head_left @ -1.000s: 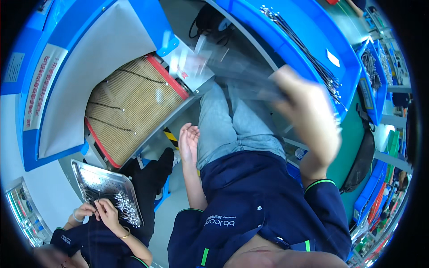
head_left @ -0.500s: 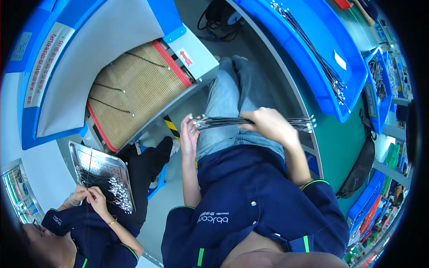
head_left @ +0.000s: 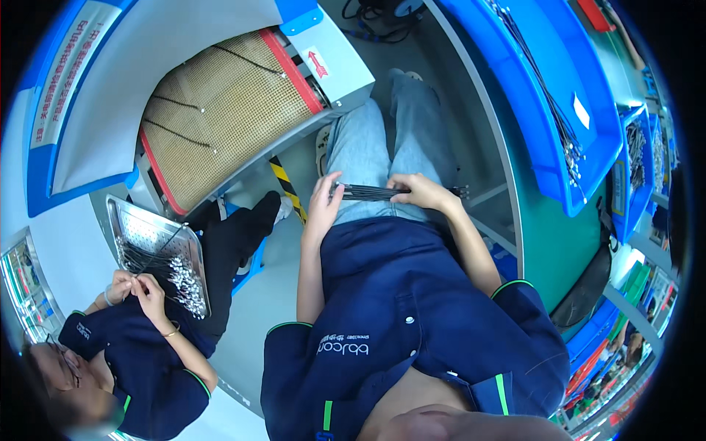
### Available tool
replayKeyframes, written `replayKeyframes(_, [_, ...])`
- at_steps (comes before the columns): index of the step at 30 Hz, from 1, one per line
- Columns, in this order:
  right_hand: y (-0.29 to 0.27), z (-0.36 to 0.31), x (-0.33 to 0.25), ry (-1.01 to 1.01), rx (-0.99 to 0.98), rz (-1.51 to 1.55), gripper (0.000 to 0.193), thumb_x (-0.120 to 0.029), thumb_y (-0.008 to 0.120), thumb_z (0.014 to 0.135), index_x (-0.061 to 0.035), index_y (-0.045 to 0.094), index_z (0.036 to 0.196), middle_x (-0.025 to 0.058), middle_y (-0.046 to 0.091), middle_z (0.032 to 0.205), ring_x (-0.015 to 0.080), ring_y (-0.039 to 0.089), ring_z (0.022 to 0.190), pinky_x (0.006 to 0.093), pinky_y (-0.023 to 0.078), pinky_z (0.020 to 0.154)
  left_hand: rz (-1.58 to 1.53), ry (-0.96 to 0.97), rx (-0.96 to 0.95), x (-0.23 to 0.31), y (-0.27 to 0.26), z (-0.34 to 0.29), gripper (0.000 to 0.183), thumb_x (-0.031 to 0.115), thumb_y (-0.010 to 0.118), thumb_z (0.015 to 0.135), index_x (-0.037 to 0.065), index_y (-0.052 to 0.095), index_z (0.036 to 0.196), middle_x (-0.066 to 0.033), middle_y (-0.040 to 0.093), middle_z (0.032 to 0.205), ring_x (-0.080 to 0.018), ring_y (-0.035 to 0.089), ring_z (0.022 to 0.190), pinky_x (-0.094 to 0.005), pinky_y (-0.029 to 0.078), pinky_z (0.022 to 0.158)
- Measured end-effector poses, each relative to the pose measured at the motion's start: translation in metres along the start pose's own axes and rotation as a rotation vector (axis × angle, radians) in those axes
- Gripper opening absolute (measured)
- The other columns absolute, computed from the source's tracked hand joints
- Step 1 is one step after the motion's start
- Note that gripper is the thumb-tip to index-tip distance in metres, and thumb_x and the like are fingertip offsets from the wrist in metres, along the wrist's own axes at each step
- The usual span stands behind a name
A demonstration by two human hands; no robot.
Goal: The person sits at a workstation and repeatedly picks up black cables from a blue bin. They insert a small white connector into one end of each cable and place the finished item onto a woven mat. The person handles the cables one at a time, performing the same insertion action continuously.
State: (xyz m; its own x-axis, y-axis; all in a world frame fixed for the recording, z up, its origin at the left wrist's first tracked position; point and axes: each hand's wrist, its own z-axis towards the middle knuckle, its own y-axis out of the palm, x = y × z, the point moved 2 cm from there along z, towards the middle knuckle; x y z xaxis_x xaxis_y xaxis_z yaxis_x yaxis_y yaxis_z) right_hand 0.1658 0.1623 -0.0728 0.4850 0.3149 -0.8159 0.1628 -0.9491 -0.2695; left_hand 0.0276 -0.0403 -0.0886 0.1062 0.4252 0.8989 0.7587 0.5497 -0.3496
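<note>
A bundle of thin black cables (head_left: pixel 368 192) lies level across my thighs, with small metal ends showing past my right hand. My left hand (head_left: pixel 322 206) closes around the bundle's left end, thumb and fingers over the tips, which are mostly hidden. Farther right, my right hand (head_left: pixel 421 192) grips the same bundle from above. Both forearms come up from my sides.
Ahead on the left, a machine's mesh conveyor belt (head_left: pixel 228 103) carries a few single cables. A seated co-worker holds a cable over a metal tray (head_left: pixel 198 250) of cables. To the right, a blue bin (head_left: pixel 588 169) with cables stands on a green table (head_left: pixel 544 242).
My left hand has closed over the bundle's left end, where the tips showed before. My right hand has shifted slightly left along it. The whole view has shifted a little.
</note>
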Motion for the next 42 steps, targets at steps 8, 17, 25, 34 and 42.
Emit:
replayKeyframes(8, [-0.010,0.014,0.011,0.000,-0.145,0.098,0.024,-0.018,0.067,0.085,-0.0014,0.062,0.102,0.0056,0.066,0.086,0.0117,0.058,0.079,0.0286,0.046,0.074,0.107,-0.033,0.000,-0.014,0.016,-0.007,0.043,0.030,0.041,0.098,-0.002,0.045,0.128,-0.0230,0.039,0.137,-0.0375,0.038,0.127,-0.0387,0.031,0.105])
replayKeyframes(17, [-0.014,0.021,0.006,0.053,-0.019,0.088,0.019,-0.016,0.068,0.082,-0.0008,0.065,0.093,0.0060,0.067,0.078,0.0111,0.058,0.070,0.0285,0.046,0.067,0.253,0.011,-0.054,-0.008,0.005,0.000,0.042,0.029,0.046,0.096,0.002,0.046,0.128,-0.0210,0.044,0.131,-0.0373,0.042,0.123,-0.0384,0.032,0.105])
replayKeyframes(25, [-0.014,0.018,0.019,0.031,0.093,0.126,0.018,-0.016,0.067,0.083,-0.0002,0.067,0.092,0.0045,0.066,0.076,0.0097,0.057,0.069,0.0269,0.045,0.065,-0.017,-0.088,-0.088,-0.008,0.002,0.006,0.047,0.031,0.047,0.095,0.003,0.039,0.133,-0.0225,0.042,0.134,-0.0367,0.042,0.124,-0.0378,0.034,0.102])
replayKeyframes(34, [-0.018,0.020,0.013,-0.043,0.174,0.076,0.017,-0.014,0.066,0.083,0.0007,0.066,0.092,0.0047,0.064,0.072,0.0099,0.056,0.067,0.0264,0.045,0.064,-0.084,-0.070,-0.117,-0.006,-0.001,0.011,0.040,0.024,0.047,0.096,0.003,0.044,0.130,-0.0207,0.046,0.131,-0.0344,0.045,0.121,-0.0367,0.038,0.097])
replayKeyframes(42, [-0.027,0.017,-0.003,0.023,0.148,0.139,0.017,-0.015,0.065,0.085,0.0012,0.066,0.089,0.0000,0.055,0.063,0.0057,0.047,0.061,0.0248,0.040,0.057,0.139,0.201,-0.017,-0.004,0.002,0.023,0.027,0.016,0.052,0.092,0.003,0.056,0.116,-0.0148,0.057,0.106,-0.0311,0.055,0.100,-0.0357,0.043,0.087])
